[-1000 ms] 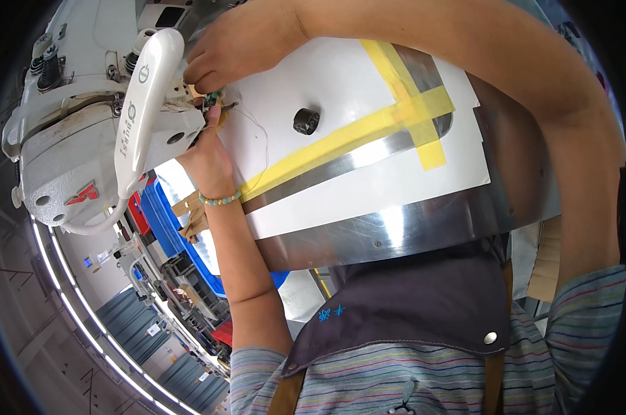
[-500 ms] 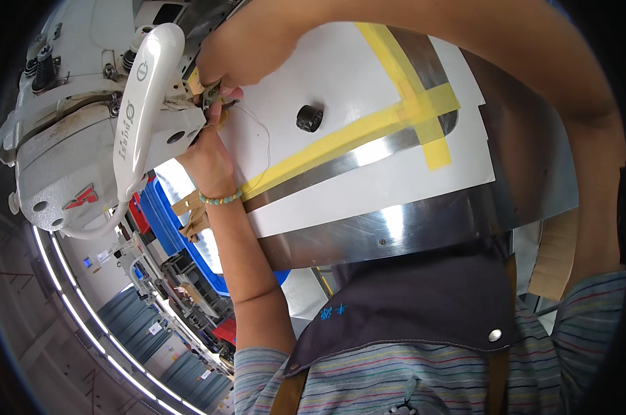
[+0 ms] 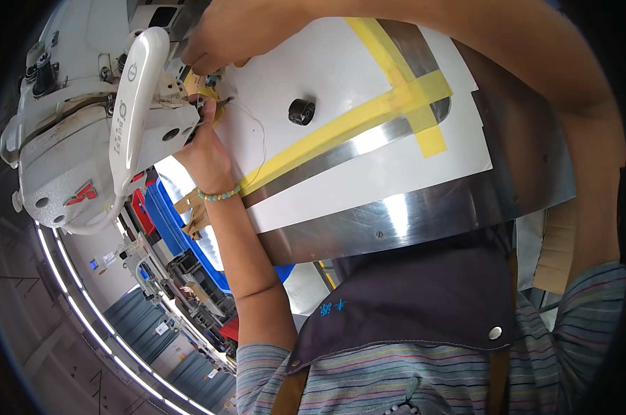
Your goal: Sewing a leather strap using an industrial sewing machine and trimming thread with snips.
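Observation:
My left hand, with a bead bracelet at the wrist, is raised to the needle area of a white sewing machine head. Its fingertips are pinched together where a thin white thread starts and trails across the white work plate. My right hand reaches in from the top. Its fingertips pinch a small tan piece of material just above my left fingers. The needle itself is hidden behind both hands.
Yellow tape strips cross the plate, and a black knob stands on it. A curved shiny metal edge borders the plate. Blue bins and racks lie beyond. My dark apron fills the lower view.
My right hand's fingertips have come in closer to the needle and to my left hand. My left hand has stayed at the needle area. The view has shifted slightly.

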A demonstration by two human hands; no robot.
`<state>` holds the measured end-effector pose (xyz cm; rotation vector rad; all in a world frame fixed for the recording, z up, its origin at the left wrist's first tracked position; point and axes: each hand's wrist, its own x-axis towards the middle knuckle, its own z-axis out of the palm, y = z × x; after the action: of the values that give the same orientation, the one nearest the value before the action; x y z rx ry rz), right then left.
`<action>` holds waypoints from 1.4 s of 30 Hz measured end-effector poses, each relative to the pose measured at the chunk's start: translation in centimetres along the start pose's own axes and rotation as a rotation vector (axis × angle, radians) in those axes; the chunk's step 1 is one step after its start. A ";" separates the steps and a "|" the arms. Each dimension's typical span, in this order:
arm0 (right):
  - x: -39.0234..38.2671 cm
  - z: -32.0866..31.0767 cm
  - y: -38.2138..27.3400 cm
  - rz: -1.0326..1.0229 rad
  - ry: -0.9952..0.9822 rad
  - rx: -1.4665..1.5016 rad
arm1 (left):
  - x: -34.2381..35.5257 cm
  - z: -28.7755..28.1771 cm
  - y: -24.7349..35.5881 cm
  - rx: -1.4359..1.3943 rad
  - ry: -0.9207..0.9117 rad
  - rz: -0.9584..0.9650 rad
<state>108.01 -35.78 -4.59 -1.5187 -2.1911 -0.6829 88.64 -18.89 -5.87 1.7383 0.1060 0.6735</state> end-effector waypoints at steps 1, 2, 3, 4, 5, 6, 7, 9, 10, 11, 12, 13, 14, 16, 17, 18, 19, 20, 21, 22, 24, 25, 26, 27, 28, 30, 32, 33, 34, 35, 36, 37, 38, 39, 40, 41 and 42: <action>-0.1 0.1 0.2 -0.070 0.068 -0.016 | 0.0 -0.1 0.0 -0.014 0.004 0.001; -0.1 0.3 0.3 -0.140 0.136 -0.033 | -0.1 -0.1 -0.1 -0.031 -0.015 0.028; 0.0 0.5 0.3 -0.135 0.137 -0.031 | -0.1 -0.1 -0.2 -0.026 0.003 -0.002; 0.0 0.8 0.3 -0.113 0.147 -0.032 | 0.0 -0.2 -0.2 -0.027 -0.001 -0.007; 0.2 1.0 0.2 -0.093 0.156 -0.033 | 0.0 -0.3 -0.2 -0.031 -0.029 0.024; 0.3 1.1 0.0 -0.091 0.157 -0.033 | 0.0 -0.3 -0.2 -0.027 -0.004 -0.011; 0.4 1.2 -0.1 -0.057 0.123 -0.020 | 0.0 -0.3 -0.2 -0.020 0.008 -0.013; 0.5 1.2 -0.3 -0.019 0.091 -0.005 | -0.1 -0.4 -0.2 -0.012 0.017 -0.018; 0.6 1.1 -0.3 -0.014 0.078 -0.023 | -0.1 -0.5 -0.2 0.005 0.011 -0.009; 0.7 1.1 -0.3 -0.009 0.065 -0.038 | -0.1 -0.6 -0.3 0.020 -0.027 0.037; 0.7 1.0 -0.2 -0.003 0.068 -0.034 | -0.1 -0.6 -0.3 0.026 0.001 -0.006; 0.7 1.0 -0.1 -0.016 0.102 0.000 | -0.1 -0.7 -0.4 0.019 -0.003 0.002; 0.7 1.0 0.0 -0.030 0.137 0.033 | 0.0 -0.8 -0.5 0.012 -0.039 0.045; 0.7 1.2 0.2 -0.044 0.164 0.031 | 0.0 -1.1 -0.5 0.011 -0.018 0.011; 0.7 1.3 0.3 -0.061 0.185 0.026 | 0.0 -1.2 -0.5 0.005 -0.049 0.040; 0.7 1.5 0.3 -0.056 0.188 0.024 | 0.1 -1.2 -0.5 0.005 -0.034 0.010; 0.7 1.6 0.4 -0.051 0.182 0.042 | 0.1 -1.3 -0.6 0.018 -0.017 0.008; 0.6 1.7 0.4 -0.046 0.175 0.061 | 0.1 -1.3 -0.6 0.034 -0.018 0.027; 0.6 1.7 0.5 -0.042 0.177 0.062 | 0.1 -1.3 -0.6 0.033 -0.003 0.003; 0.6 1.8 0.4 -0.037 0.169 0.068 | 0.1 -1.3 -0.6 0.022 -0.021 0.014; 0.6 1.7 0.4 -0.030 0.163 0.076 | 0.1 -1.3 -0.5 0.013 -0.039 0.024; 0.6 1.6 0.3 -0.047 0.172 0.073 | 0.1 -1.3 -0.5 0.023 -0.043 0.020; 0.6 1.6 0.2 -0.065 0.181 0.071 | 0.1 -1.3 -0.4 0.039 -0.056 0.038; 0.6 1.5 0.2 -0.064 0.182 0.071 | 0.1 -1.2 -0.4 0.033 -0.046 0.016; 0.5 1.4 0.1 -0.050 0.168 0.060 | 0.2 -1.0 -0.5 0.017 -0.025 0.024; 0.5 1.4 0.1 -0.036 0.157 0.048 | 0.2 -0.8 -0.4 0.002 -0.003 0.034; 0.5 1.5 0.1 -0.018 0.174 0.056 | 0.1 -0.6 -0.2 -0.048 0.003 0.011; 0.6 1.5 0.1 -0.020 0.175 0.055 | 0.1 -0.6 -0.1 -0.045 0.018 -0.007; 0.7 1.6 0.1 -0.046 0.218 0.011 | 0.0 -0.5 -0.1 -0.049 0.020 -0.003; 0.8 1.6 0.1 -0.070 0.261 -0.032 | 0.0 -0.4 -0.1 -0.063 -0.007 0.028; 0.7 1.6 0.1 -0.072 0.262 -0.032 | -0.1 -0.4 0.0 -0.052 0.023 0.001; 0.7 1.6 0.1 -0.073 0.309 -0.066 | 0.0 -0.4 -0.1 -0.056 0.032 -0.013; 0.6 1.5 0.1 -0.075 0.355 -0.100 | 0.0 -0.5 -0.1 -0.074 0.003 0.001; 0.5 1.4 0.1 -0.080 0.355 -0.100 | 0.0 -0.5 -0.1 -0.062 0.044 -0.025; 0.2 1.1 0.3 -0.060 0.244 -0.073 | 0.0 -0.6 -0.1 -0.035 0.030 -0.031; 0.0 0.8 0.4 -0.039 0.134 -0.045 | 0.1 -0.7 0.0 0.000 0.019 -0.028; 0.0 0.7 0.5 -0.043 0.134 -0.045 | 0.0 -0.8 -0.1 -0.007 0.019 -0.036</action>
<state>108.47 -35.21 -5.02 -1.4077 -2.1267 -0.8287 88.32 -18.20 -5.83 1.7197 0.1480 0.6637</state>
